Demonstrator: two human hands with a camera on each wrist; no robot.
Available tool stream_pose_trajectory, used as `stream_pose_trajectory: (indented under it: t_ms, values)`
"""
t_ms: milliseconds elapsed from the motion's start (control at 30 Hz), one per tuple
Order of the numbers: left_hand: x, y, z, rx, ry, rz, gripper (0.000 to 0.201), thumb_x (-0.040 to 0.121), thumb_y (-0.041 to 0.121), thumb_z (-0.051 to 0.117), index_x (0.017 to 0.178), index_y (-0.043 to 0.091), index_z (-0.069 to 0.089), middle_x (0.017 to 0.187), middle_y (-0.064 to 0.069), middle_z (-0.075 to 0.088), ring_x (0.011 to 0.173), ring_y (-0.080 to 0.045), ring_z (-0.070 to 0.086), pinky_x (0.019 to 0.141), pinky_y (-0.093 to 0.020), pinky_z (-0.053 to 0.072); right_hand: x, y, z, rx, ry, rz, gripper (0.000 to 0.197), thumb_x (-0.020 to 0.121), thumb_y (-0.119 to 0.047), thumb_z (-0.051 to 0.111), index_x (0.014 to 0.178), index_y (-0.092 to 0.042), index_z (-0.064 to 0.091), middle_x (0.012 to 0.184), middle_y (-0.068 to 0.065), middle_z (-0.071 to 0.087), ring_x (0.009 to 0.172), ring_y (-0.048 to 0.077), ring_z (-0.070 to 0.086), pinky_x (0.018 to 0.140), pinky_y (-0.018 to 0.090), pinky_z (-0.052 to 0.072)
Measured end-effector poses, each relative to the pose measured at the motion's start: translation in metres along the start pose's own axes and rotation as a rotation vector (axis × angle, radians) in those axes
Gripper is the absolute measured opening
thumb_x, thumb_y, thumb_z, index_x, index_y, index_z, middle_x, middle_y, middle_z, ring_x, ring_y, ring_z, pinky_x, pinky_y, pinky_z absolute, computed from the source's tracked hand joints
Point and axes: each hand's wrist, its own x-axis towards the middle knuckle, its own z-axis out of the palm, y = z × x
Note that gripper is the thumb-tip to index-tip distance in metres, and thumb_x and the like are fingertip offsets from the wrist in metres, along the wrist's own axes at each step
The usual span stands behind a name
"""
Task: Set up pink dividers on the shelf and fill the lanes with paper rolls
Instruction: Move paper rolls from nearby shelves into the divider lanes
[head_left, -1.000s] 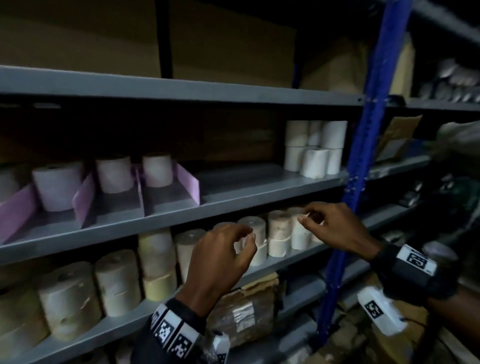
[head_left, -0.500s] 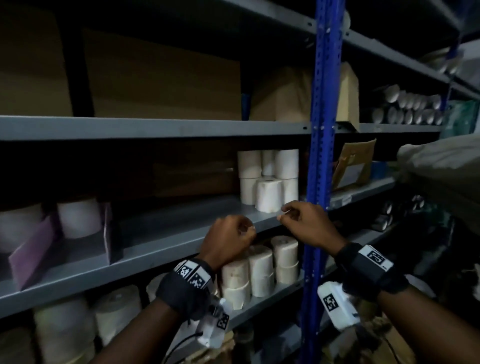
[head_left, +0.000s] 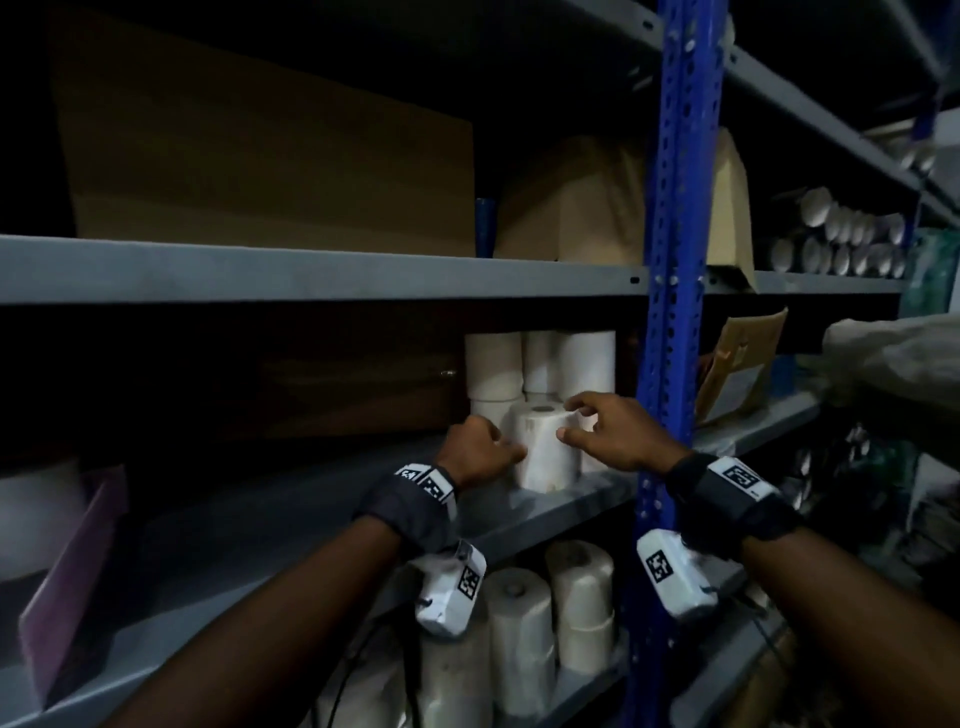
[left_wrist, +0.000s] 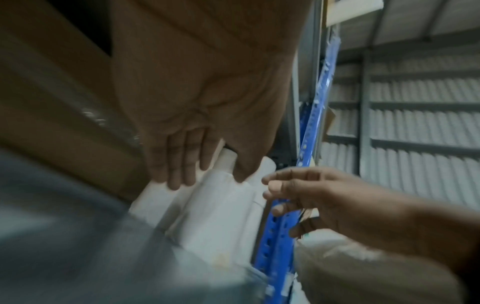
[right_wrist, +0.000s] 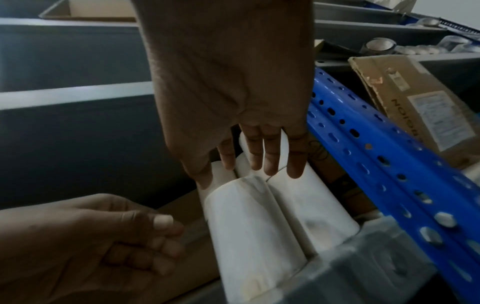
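A white paper roll (head_left: 545, 447) stands at the front of a stack of white rolls (head_left: 587, 364) on the grey middle shelf (head_left: 311, 519), just left of the blue upright. My left hand (head_left: 498, 449) is curled, its fingers against the roll's left side without wrapping it. My right hand (head_left: 571, 418) hovers spread over the roll's top and right side, thumb at its front. In the right wrist view the right hand's fingers (right_wrist: 270, 162) reach straight over the rolls. A pink divider (head_left: 78, 571) leans at the far left beside another roll (head_left: 36, 514).
A blue perforated upright (head_left: 675, 260) rises right beside my right hand. Cardboard boxes (head_left: 260, 182) fill the shelf above. Several beige rolls (head_left: 519, 634) stand on the shelf below. A torn cardboard piece (head_left: 737, 358) leans beyond the upright.
Both hands rose from in front of the lower shelf to the front roll on the middle shelf. The view swung right, leaving the pink dividers at the far left.
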Motion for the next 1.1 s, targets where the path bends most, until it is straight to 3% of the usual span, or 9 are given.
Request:
stream_pose_trajectory:
  t_ms: [67, 133, 267, 333, 433, 667, 800, 967, 1100]
  values:
    - [0.023, -0.004, 0.002, 0.024, -0.113, -0.004, 0.035, 0.088, 0.041, 0.073, 0.082, 0.008, 0.064, 0.083, -0.004, 0.061, 0.08, -0.021, 0.059, 0.064, -0.026, 0.039, 0.019, 0.006, 0.004, -0.043, -0.034, -0.04, 0.056, 0.082, -0.048, 0.068, 0.131, -0.024, 0.056, 0.132, 0.001, 0.059, 0.114, 0.018, 0.059, 0.093, 0.029, 0.048]
    - [0.042, -0.007, 0.005, 0.005, -0.241, -0.004, 0.047, 0.089, 0.04, 0.073, 0.107, -0.003, 0.068, 0.103, -0.011, 0.069, 0.088, -0.021, 0.06, 0.075, -0.03, 0.049, 0.032, 0.011, 0.008, -0.071, -0.076, -0.091, 0.054, 0.083, -0.046, 0.068, 0.13, -0.024, 0.057, 0.131, -0.002, 0.06, 0.115, 0.016, 0.059, 0.089, 0.024, 0.044]
    - [0.062, -0.012, 0.017, -0.127, -0.374, -0.028, 0.05, 0.087, 0.036, 0.076, 0.12, 0.0, 0.066, 0.088, -0.007, 0.069, 0.07, -0.017, 0.063, 0.056, -0.022, 0.051, 0.05, 0.016, 0.013, -0.101, -0.141, -0.193, 0.04, 0.085, -0.04, 0.067, 0.122, -0.026, 0.064, 0.123, -0.003, 0.065, 0.111, 0.012, 0.06, 0.088, 0.023, 0.045]
    - [0.068, -0.015, 0.021, -0.186, -0.451, -0.049, 0.055, 0.085, 0.036, 0.079, 0.126, 0.005, 0.062, 0.101, -0.01, 0.071, 0.088, -0.025, 0.069, 0.073, -0.032, 0.059, 0.058, 0.017, 0.014, -0.117, -0.174, -0.219, 0.043, 0.085, -0.039, 0.066, 0.125, -0.023, 0.063, 0.127, 0.0, 0.063, 0.114, 0.012, 0.059, 0.097, 0.028, 0.047]
    - [0.076, -0.018, 0.02, -0.224, -0.522, -0.052, 0.061, 0.081, 0.037, 0.082, 0.13, 0.008, 0.06, 0.122, -0.018, 0.069, 0.114, -0.034, 0.066, 0.096, -0.045, 0.054, 0.065, 0.015, 0.015, -0.198, -0.275, -0.22, 0.05, 0.088, -0.042, 0.061, 0.134, -0.022, 0.056, 0.13, 0.006, 0.061, 0.12, 0.02, 0.053, 0.103, 0.038, 0.045]
    - [0.08, -0.02, 0.017, -0.246, -0.579, -0.051, 0.064, 0.078, 0.038, 0.084, 0.132, 0.014, 0.059, 0.124, -0.013, 0.068, 0.115, -0.03, 0.065, 0.1, -0.043, 0.054, 0.054, 0.012, 0.017, -0.246, -0.27, -0.248, 0.049, 0.095, -0.036, 0.055, 0.141, -0.02, 0.047, 0.131, 0.006, 0.055, 0.127, 0.022, 0.036, 0.108, 0.038, 0.034]
    - [0.068, -0.016, 0.013, -0.268, -0.579, -0.009, 0.058, 0.082, 0.029, 0.083, 0.132, 0.011, 0.06, 0.126, -0.014, 0.068, 0.116, -0.029, 0.065, 0.096, -0.04, 0.053, 0.041, 0.009, 0.016, -0.159, -0.213, -0.297, 0.047, 0.092, -0.033, 0.061, 0.135, -0.019, 0.053, 0.13, 0.006, 0.052, 0.124, 0.018, 0.042, 0.104, 0.032, 0.039]
    - [0.047, -0.008, 0.012, -0.287, -0.611, 0.134, 0.057, 0.086, 0.009, 0.077, 0.139, 0.008, 0.055, 0.136, -0.009, 0.062, 0.127, -0.023, 0.058, 0.111, -0.039, 0.045, 0.021, 0.008, 0.011, -0.053, -0.147, -0.29, 0.052, 0.089, -0.032, 0.065, 0.137, -0.018, 0.052, 0.145, 0.004, 0.036, 0.128, 0.016, 0.045, 0.096, 0.021, 0.042]
    - [0.023, -0.002, 0.004, -0.322, -0.628, 0.269, 0.058, 0.084, 0.009, 0.079, 0.138, 0.014, 0.056, 0.133, -0.001, 0.065, 0.123, -0.014, 0.06, 0.103, -0.028, 0.05, -0.005, 0.0, -0.007, 0.033, -0.089, -0.341, 0.049, 0.089, -0.031, 0.065, 0.135, -0.018, 0.055, 0.146, -0.002, 0.035, 0.129, 0.013, 0.044, 0.097, 0.022, 0.043]
